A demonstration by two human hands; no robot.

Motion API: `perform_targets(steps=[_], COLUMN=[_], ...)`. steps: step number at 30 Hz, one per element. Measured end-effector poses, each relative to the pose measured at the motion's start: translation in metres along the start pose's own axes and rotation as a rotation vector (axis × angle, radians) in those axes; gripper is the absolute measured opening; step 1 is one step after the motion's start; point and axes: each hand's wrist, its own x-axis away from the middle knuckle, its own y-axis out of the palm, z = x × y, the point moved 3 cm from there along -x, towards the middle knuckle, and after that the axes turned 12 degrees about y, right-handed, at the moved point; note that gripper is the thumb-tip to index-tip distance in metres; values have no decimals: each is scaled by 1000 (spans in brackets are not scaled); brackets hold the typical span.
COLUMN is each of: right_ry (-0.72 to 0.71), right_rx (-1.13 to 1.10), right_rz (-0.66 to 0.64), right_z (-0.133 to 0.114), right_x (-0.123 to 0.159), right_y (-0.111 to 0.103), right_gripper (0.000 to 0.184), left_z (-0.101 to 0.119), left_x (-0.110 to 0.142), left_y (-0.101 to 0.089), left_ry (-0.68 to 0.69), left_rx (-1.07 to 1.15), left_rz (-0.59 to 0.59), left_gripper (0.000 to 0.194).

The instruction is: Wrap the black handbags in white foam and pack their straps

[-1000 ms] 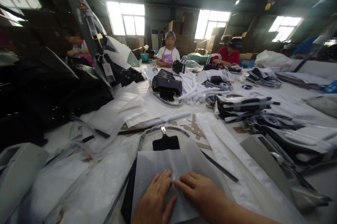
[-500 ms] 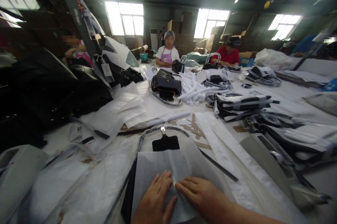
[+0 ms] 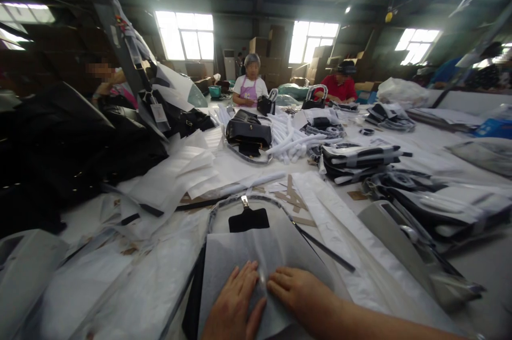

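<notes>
A sheet of thin white paper [image 3: 224, 249] covers the front of a black handbag [image 3: 192, 297] lying before me. My left hand [image 3: 234, 302] rests flat on the paper, fingers stretched and thumb apart. Beside it, my right hand [image 3: 298, 292] presses on the same sheet, its fingers close together and slightly bent, holding nothing that I can see. Above the paper's top edge show a black flap [image 3: 250, 220] with a metal clasp [image 3: 245, 201] and the wrapped handle [image 3: 276, 201], arched away from me. Most of the bag's body is hidden under the sheet.
Another black handbag [image 3: 248, 132] stands further back beside white tubes [image 3: 294, 140]. Wrapped bags [image 3: 360, 159] are stacked at right, white padded strips [image 3: 340, 217] nearer. Dark bags [image 3: 80, 143] pile up at left. Two co-workers, one in a purple apron [image 3: 248, 92], sit across the table.
The camera view has shifted a little, so the scene sits slightly further left. My right hand's fingers are more bent on the paper; my left hand stays nearly in place.
</notes>
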Motion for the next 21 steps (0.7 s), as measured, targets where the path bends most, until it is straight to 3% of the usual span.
perform_targets(steps=[5,8,13,21], right_ry=[120,69,25,49], right_rx=[23,71,187,96], right_rz=[-6,-5,85,226], right_z=[3,2,5,13], right_x=[-9,-19,-22,-10], right_y=[-30,-20,14,-3], right_gripper=[7,9,34,44], left_z=[-3,-4,-5,-13], left_x=[-2,-3,1,19], left_y=[-3,2,13,23], left_ry=[44,104,175,106], left_rx=[-24,-63,-87,-21], left_rz=[-8,-23,-22,-7], left_gripper=[37,32,30,32])
